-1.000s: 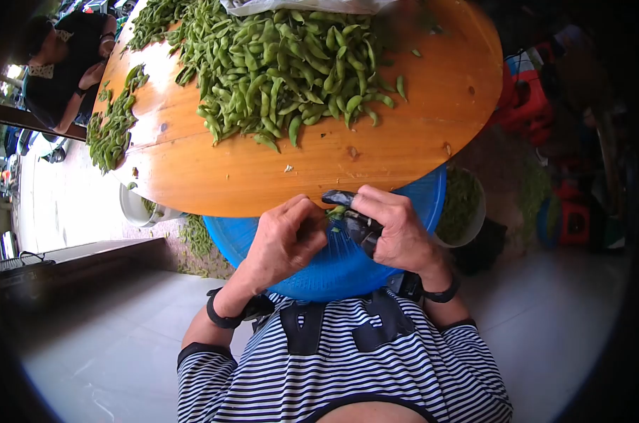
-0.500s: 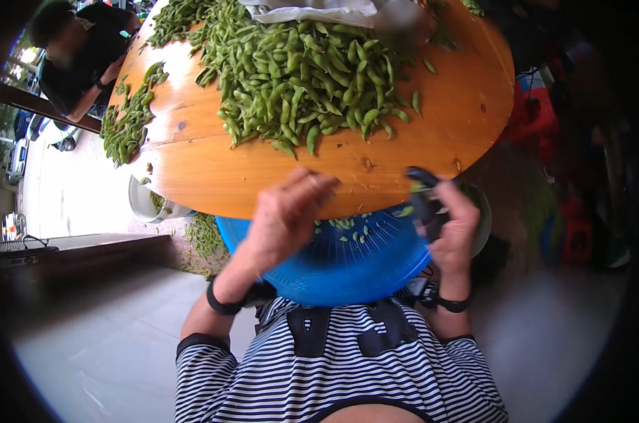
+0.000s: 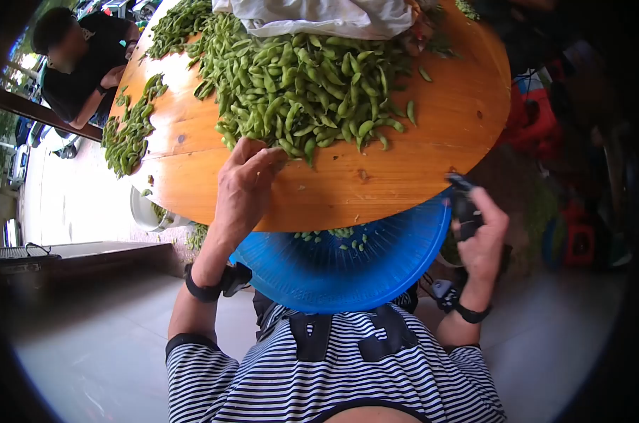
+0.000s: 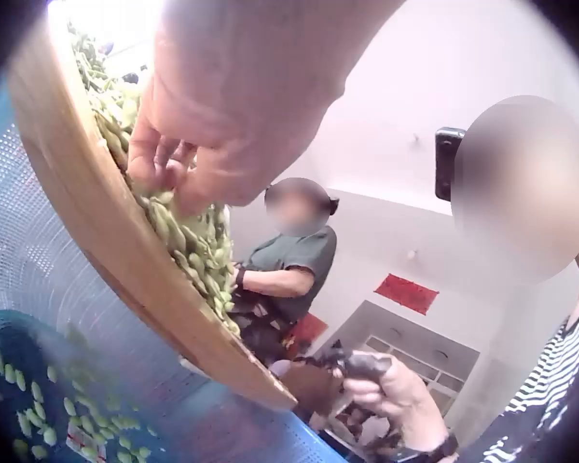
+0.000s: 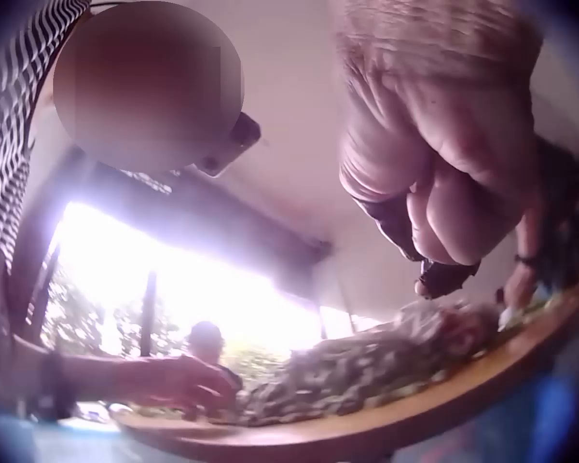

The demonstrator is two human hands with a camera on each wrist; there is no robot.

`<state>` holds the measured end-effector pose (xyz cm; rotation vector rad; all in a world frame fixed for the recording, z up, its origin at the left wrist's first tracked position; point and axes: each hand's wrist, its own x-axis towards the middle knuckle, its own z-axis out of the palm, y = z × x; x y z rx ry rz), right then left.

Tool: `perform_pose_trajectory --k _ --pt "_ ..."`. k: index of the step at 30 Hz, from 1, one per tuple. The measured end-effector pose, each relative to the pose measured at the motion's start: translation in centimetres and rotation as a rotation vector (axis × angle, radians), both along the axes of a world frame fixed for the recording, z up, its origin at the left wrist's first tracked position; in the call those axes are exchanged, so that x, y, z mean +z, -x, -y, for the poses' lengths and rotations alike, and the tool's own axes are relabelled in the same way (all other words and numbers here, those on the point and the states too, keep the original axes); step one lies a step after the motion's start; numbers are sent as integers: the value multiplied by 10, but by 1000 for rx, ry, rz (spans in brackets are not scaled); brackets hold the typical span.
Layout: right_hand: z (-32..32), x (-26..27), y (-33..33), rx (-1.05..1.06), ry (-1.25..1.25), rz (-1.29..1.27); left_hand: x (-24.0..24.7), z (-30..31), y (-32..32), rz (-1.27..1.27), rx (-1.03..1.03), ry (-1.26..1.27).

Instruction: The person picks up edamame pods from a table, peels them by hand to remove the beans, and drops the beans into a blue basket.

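Observation:
Green pods lie heaped on the wooden table. At the heap's near edge, my left hand pinches at a pod; the left wrist view shows its curled fingers down among the pods. My right hand hangs right of the table's near edge, its thumb and finger ends covered in something dark. In the right wrist view that hand is loosely curled, with no pod visible in it. A blue basin with several shelled beans sits below the table edge.
A white bag rests on the heap's far side. Another pod pile lies at the table's left. A person in black sits at the left. Below the table stands a white bucket; red stools are at the right.
From above the basin, my left hand has moved forward and left to the pod heap. My right hand has moved away to the right, and the green bits at its fingers no longer show.

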<state>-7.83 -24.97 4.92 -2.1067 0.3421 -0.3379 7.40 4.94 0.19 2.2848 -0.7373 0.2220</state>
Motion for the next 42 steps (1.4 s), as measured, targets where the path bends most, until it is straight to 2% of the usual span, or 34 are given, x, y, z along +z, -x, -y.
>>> perform_pose_trajectory --k 2,4,7,8,9,11,15,17,19,20,22,23,25,26,30,32,33,35,36,37,39,40,42 --pt "-25 1 -10 200 -128 -28 3 7 15 -36 3 92" --pt "-47 -8 -21 318 -360 -89 2 14 31 -845 -104 849" --pt "-72 -11 -33 365 -694 -271 14 34 47 -977 -151 939" --pt "-77 -17 -34 389 -837 -226 13 39 51 -977 -149 985" --pt "-78 -20 -34 388 -832 -226 11 41 53 -978 -152 989" --pt "-79 -25 -35 456 -1120 -113 7 45 56 -877 -144 933" --pt "-77 -27 -37 422 -1053 -143 5 52 64 -699 -150 872" --pt "-78 -28 -38 421 -1046 -117 2 53 64 -682 -153 836" --pt "-76 -32 -40 422 -1036 -82 2 55 65 -706 -128 909" --pt "-72 -38 -39 488 -1041 -67 2 54 63 -699 -137 909" --pt "-67 -32 -40 540 -1030 -129 1 48 56 -1040 -239 1074" --pt "-66 -32 -41 540 -1023 -117 1 48 54 -1033 -252 1072" --pt "-65 -35 -41 599 -1208 -91 0 48 54 -1401 -376 1306" --pt "-63 -36 -41 612 -1228 -111 -3 50 54 -1439 -403 1347" --pt "-64 -36 -39 624 -1268 -26 -3 55 55 -1445 -376 1327" --pt "-64 -24 -36 474 -948 -174 -3 53 55 -1159 -297 990" --pt "-66 -23 -35 476 -948 -173 -3 51 55 -1157 -296 989" --pt "-71 -23 -32 424 -491 -88 -2 46 56 -537 -321 419" --pt "-71 -21 -32 402 -511 -119 -3 45 56 -537 -320 418" --pt "-72 -23 -31 403 -513 -119 -3 44 57 -426 -320 358" --pt "-75 -30 -31 425 -363 23 -6 43 58 -201 -322 242" --pt "-76 -30 -31 426 -362 23 -7 44 58 -199 -321 243" --pt "-81 -29 -30 374 -155 127 -8 44 57 -239 -325 284"
